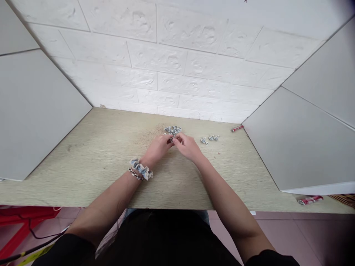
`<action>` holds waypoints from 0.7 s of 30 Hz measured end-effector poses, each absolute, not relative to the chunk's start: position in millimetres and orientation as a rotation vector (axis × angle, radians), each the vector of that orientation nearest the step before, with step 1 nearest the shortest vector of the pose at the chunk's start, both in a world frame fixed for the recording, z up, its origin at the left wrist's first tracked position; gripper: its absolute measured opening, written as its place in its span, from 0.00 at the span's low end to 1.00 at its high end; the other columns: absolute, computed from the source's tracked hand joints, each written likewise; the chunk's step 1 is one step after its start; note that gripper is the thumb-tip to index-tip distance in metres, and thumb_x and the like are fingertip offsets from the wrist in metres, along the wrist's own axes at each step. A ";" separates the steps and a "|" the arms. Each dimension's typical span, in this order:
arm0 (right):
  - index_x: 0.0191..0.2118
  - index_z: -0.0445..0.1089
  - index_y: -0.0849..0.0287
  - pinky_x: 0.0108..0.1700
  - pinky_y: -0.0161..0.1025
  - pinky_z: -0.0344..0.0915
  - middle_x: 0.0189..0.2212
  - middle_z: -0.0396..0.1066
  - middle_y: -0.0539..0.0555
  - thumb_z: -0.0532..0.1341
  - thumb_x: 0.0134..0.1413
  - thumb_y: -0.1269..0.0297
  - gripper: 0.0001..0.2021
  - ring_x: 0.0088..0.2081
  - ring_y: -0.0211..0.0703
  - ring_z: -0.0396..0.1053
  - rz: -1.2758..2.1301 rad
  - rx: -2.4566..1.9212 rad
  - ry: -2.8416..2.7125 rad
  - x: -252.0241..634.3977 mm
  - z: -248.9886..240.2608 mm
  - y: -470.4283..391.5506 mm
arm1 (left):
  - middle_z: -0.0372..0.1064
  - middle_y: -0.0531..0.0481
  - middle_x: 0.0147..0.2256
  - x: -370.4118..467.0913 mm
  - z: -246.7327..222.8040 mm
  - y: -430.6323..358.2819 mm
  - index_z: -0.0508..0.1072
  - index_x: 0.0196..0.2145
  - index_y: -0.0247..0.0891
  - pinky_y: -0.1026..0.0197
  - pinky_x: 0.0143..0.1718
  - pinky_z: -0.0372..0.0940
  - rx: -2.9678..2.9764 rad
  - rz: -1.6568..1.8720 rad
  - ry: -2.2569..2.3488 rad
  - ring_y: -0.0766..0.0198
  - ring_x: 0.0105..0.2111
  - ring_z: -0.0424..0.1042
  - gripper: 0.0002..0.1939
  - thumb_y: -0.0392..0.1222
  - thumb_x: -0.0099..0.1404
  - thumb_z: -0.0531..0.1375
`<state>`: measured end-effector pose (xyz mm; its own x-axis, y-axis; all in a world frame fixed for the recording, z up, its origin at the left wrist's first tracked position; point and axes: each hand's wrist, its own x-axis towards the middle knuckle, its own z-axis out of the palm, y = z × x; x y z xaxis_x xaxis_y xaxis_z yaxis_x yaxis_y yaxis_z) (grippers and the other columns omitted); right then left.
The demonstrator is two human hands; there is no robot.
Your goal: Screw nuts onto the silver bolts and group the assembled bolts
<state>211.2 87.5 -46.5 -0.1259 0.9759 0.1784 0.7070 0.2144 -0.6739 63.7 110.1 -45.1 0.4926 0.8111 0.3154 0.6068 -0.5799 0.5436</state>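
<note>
My left hand and my right hand meet over the middle of the table, their fingertips pinched together. Between them sits a small metal fastener, mostly covered by the fingers, so its exact shape cannot be made out. Just beyond the fingertips lies a loose pile of silvery bolts and nuts. To the right of my right hand, several bolts with washers stand apart from the pile, and a small nut lies close by them.
The wooden table ends at a white brick-patterned wall, with a grey panel on the left and another panel on the right. One red battery-like cylinder lies by the right panel; another red cylinder is near the front edge.
</note>
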 end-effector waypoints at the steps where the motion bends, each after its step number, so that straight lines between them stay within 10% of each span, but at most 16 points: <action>1: 0.35 0.64 0.57 0.29 0.32 0.54 0.26 0.67 0.48 0.52 0.52 0.59 0.09 0.26 0.35 0.61 0.598 -1.530 -1.888 210.8 -47.4 87.9 | 0.70 0.50 0.31 63.6 -45.3 110.1 0.71 0.35 0.36 0.65 0.31 0.57 2.376 0.786 1.173 0.66 0.29 0.67 0.08 0.38 0.60 0.55; 9: 0.23 0.65 0.60 0.30 0.34 0.53 0.22 0.66 0.52 0.44 0.57 0.52 0.22 0.27 0.37 0.62 0.613 -1.652 -1.862 214.3 -46.6 89.2 | 0.69 0.50 0.28 65.0 -46.5 109.5 0.71 0.36 0.35 0.65 0.29 0.56 2.438 0.743 1.210 0.66 0.27 0.65 0.08 0.38 0.58 0.57; 16: 0.37 0.65 0.56 0.28 0.31 0.53 0.21 0.63 0.45 0.54 0.47 0.61 0.10 0.24 0.34 0.59 0.686 -1.521 -1.837 212.0 -45.8 89.1 | 0.69 0.50 0.28 64.4 -46.9 109.2 0.71 0.38 0.36 0.65 0.31 0.57 2.418 0.779 1.176 0.66 0.28 0.66 0.09 0.36 0.60 0.54; 21: 0.23 0.63 0.60 0.28 0.33 0.51 0.21 0.63 0.50 0.46 0.55 0.53 0.19 0.25 0.36 0.59 0.640 -1.606 -1.874 213.8 -45.8 89.0 | 0.69 0.50 0.29 65.0 -46.0 107.9 0.71 0.36 0.35 0.65 0.31 0.58 2.454 0.755 1.174 0.66 0.28 0.66 0.08 0.37 0.59 0.56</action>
<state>213.8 89.0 -45.8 -0.1036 0.9873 0.1207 0.7071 0.1584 -0.6892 65.0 107.9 -46.0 0.5232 0.7887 0.3230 0.6210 -0.6123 0.4893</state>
